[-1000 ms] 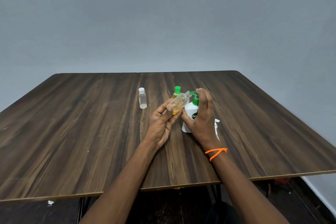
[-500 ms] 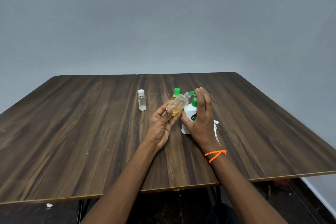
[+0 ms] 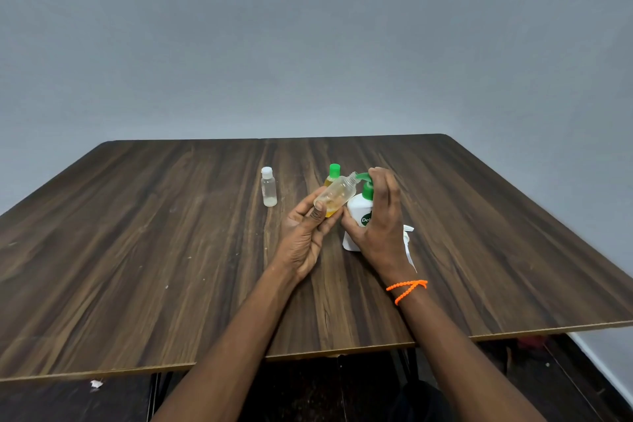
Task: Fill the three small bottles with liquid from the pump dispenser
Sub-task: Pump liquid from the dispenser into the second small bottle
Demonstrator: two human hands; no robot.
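My left hand (image 3: 306,236) pinches a small clear bottle (image 3: 337,193), uncapped and tilted, with a little yellow liquid at its lower end; its mouth sits at the green spout of the white pump dispenser (image 3: 359,216). My right hand (image 3: 380,216) wraps the dispenser, thumb on its body, fingers over the green pump head. Behind stands a green-capped small bottle (image 3: 333,175) holding yellow liquid. To the left a white-capped clear bottle (image 3: 268,187) stands upright.
All of this stands on a dark wooden table (image 3: 137,250) against a grey wall. A white tissue or paper (image 3: 408,240) lies just right of the dispenser, partly behind my right wrist. The floor shows below the table's near edge.
Almost nothing has moved. My right fingers have shifted slightly on the pump head; the tilted bottle stays at the spout.
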